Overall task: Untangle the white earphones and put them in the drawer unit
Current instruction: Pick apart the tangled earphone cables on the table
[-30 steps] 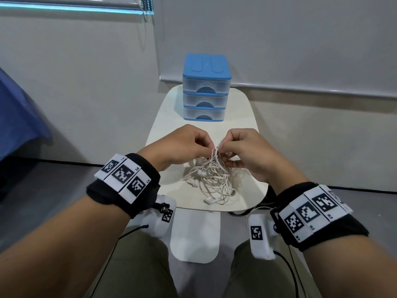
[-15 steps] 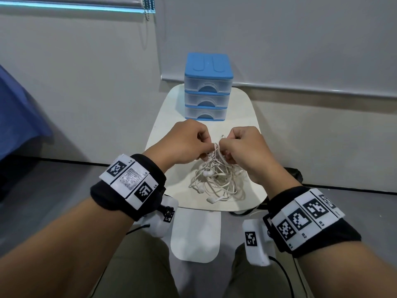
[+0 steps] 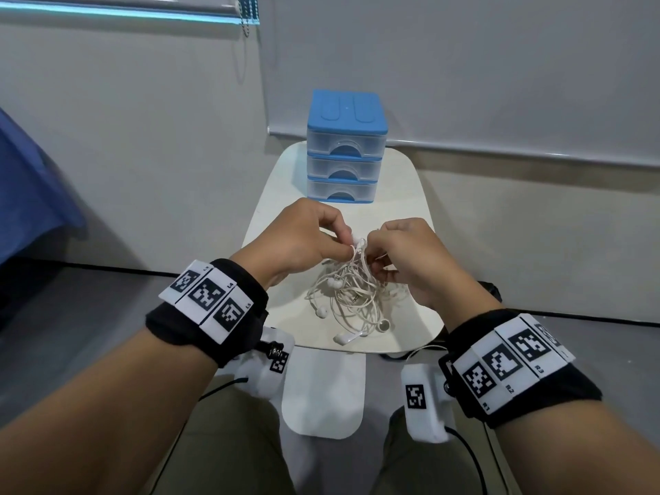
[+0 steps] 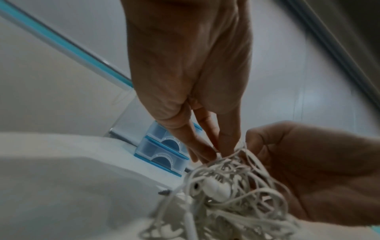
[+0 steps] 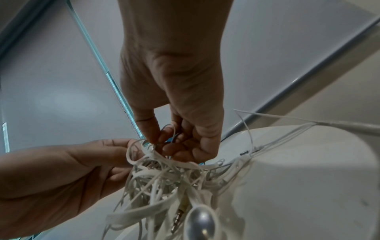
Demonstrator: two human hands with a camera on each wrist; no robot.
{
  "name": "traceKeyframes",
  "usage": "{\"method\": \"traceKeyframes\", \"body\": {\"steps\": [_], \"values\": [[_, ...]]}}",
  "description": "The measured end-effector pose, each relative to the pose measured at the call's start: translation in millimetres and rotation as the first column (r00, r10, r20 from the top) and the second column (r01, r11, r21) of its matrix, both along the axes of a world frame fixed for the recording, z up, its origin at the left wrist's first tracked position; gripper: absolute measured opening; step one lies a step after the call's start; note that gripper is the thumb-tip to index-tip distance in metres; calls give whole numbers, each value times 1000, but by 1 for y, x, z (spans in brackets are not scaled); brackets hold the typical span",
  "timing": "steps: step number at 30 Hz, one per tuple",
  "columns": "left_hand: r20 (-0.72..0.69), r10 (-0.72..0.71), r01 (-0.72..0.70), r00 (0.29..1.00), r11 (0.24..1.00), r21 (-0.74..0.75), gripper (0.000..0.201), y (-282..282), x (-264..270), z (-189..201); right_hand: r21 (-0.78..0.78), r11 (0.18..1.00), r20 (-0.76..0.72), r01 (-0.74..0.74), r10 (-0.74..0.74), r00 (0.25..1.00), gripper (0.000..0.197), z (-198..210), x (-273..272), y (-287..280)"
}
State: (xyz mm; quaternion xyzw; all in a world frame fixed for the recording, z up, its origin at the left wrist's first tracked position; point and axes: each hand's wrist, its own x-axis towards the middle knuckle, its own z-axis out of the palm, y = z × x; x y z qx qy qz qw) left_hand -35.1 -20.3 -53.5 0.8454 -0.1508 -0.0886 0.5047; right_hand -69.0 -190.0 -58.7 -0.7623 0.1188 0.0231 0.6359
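Observation:
A tangled bundle of white earphones (image 3: 351, 294) hangs from both hands down onto the small white table (image 3: 410, 216). My left hand (image 3: 343, 241) pinches cords at the top of the tangle, seen up close as the left hand (image 4: 216, 151). Facing it, my right hand (image 3: 375, 255) pinches the cords from the other side, with the right hand (image 5: 162, 142) curled round a loop. Earbuds and a jack plug (image 5: 177, 222) dangle from the earphones (image 5: 164, 181). The blue-topped drawer unit (image 3: 346, 148), three clear drawers all closed, stands behind the hands at the table's far end.
The table stands against a grey wall with a white roller blind (image 3: 464, 66) behind it. A blue cloth (image 3: 28, 187) hangs at the left. My knees are under the table's near edge, and a white footplate (image 3: 323, 394) lies between them.
Both hands stayed pinched on the top of the tangle and shifted slightly away from me. The bundle hangs a little looser, with earbuds spread lower onto the table.

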Motion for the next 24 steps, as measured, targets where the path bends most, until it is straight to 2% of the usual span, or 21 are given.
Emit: {"method": "traceKeyframes", "body": {"steps": [7, 11, 14, 24], "values": [[133, 0, -21, 991, 987, 159, 15, -2, 0, -1, 102, 994, -16, 30, -28, 999, 15, 2, 2, 0], [64, -4, -3, 998, 995, 101, 14, 1, 2, 2, 143, 989, -21, 33, -30, 999, 14, 0, 2, -1], [79, 15, -21, 997, 997, 77, 13, 2, 3, 4, 154, 987, -30, 37, -33, 999, 13, -1, 3, -2], [116, 92, -100, 989, 993, 63, 16, -7, 1, 1, 24, 1000, -35, -8, 9, 999, 13, 2, 2, -7]]}}
